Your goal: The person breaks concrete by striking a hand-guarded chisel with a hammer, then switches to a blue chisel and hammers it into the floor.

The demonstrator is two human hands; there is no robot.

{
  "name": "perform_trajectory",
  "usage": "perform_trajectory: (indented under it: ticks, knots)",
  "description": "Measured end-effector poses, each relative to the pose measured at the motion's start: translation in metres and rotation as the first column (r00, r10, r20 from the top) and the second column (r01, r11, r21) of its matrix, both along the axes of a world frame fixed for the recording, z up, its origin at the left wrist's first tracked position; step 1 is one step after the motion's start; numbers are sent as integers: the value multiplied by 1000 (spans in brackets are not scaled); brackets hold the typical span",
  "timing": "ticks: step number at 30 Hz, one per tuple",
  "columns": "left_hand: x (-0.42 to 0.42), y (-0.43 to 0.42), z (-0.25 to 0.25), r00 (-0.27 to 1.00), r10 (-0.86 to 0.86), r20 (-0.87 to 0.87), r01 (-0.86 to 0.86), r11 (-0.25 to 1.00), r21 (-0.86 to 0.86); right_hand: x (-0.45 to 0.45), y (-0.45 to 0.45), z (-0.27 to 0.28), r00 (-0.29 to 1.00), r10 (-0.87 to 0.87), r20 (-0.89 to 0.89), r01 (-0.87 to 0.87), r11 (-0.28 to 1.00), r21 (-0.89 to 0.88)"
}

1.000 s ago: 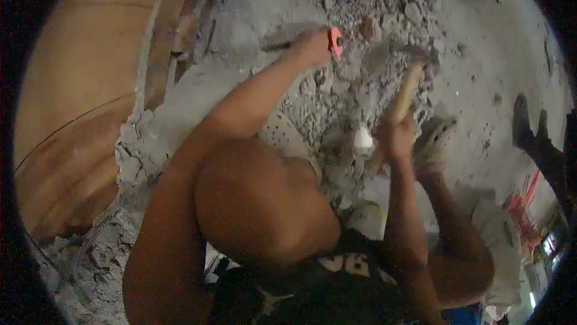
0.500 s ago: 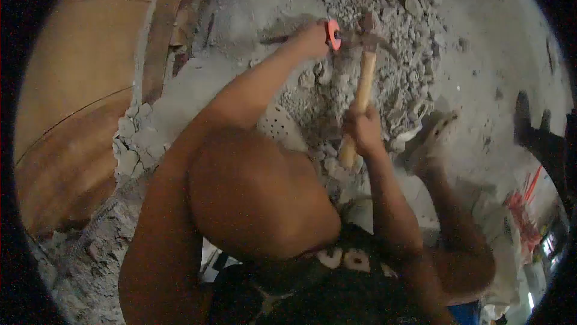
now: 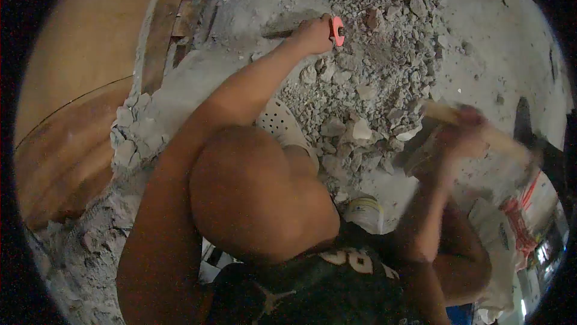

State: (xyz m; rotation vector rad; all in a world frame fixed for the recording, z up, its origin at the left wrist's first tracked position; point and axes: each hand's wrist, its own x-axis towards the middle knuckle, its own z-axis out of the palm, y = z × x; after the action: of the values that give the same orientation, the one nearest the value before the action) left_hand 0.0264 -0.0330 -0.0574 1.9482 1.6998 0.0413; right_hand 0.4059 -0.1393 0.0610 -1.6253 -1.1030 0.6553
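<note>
My left hand is closed around a chisel with an orange-pink hand guard. The dark shank points left, towards the grey floor surface, and the struck end faces right. Off to the right, my right hand grips the wooden handle of a hammer. Hand and hammer are smeared by motion, and the hammer's head is too blurred to make out at the far right. Broken grey rubble lies between my two hands.
Wooden boards stand at the left beside a broken concrete edge. My knee and a perforated clog are below my left arm. A pale sack and a red-and-white bundle lie at the lower right.
My right hand has swung the hammer away from the chisel's struck end, out to the right and back towards me. My left hand and the chisel have hardly moved.
</note>
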Motion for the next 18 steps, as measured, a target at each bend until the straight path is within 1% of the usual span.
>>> perform_trajectory:
  ticks: [1, 2, 3, 4, 5, 6, 7, 8, 9, 10, 12, 13, 14, 15, 16, 18]
  knots:
    - [-4, 2, -14, 1000, 0, -3, 0, 1000, 0, -71, -17, 17, 994, -19, -110, 0, 984, -177]
    - [-9, 3, -38, 994, -35, 103, 34, 999, 13, -143, -33, 35, 978, -58, -199, -15, 938, -346]
    - [-11, 4, -50, 975, -76, 208, 71, 997, 30, -164, -58, 0, 882, -25, -470, -257, 812, -524]
    - [-13, 11, -42, 977, -84, 196, 76, 996, 49, -177, -61, -25, 704, -49, -709, -523, 639, -564]
    - [-13, 6, -33, 989, -70, 131, 64, 997, 51, -155, -57, -33, 734, 32, -679, -583, 542, -605]
    - [-10, -4, -28, 996, -58, 74, 55, 998, 38, -139, -66, -43, 734, 34, -678, -586, 536, -608]
    - [-8, -4, -27, 995, -59, 78, 56, 998, 37, -126, -75, -56, 806, 114, -580, -526, 587, -615]
    - [-11, -2, -23, 992, -39, 119, 33, 998, 47, -117, -76, -64, 861, 191, -471, -473, 641, -604]
    - [-11, -5, -20, 986, -19, 168, 11, 999, 47, -103, -75, -70, 863, 188, -469, -470, 637, -610]
    - [-7, -4, -12, 985, -16, 170, 7, 999, 49, -90, -68, -75, 865, 169, -472, -460, 642, -613]
    - [-3, 1, 5, 973, -223, 57, 227, 971, -73, -74, -49, -75, 865, 170, -471, -459, 649, -607]
    - [1, -1, 8, 976, -210, 53, 213, 975, -67, -70, -41, -70, 870, 225, -439, -478, 606, -636]
    - [6, -3, 10, 991, -113, 66, 119, 989, -86, -64, -36, -70, 867, 282, -410, -496, 559, -664]
    - [9, -1, 13, 997, -16, 76, 23, 995, -102, -59, -33, -77, 878, 418, -234, -453, 566, -689]
    - [10, 3, 9, 998, 0, 63, 6, 995, -96, -54, -35, -94, 868, 433, -242, -470, 563, -680]
    - [6, 8, -4, 1000, -21, 23, 23, 993, -115, -48, -42, -121, 900, 403, -167, -403, 621, -672]
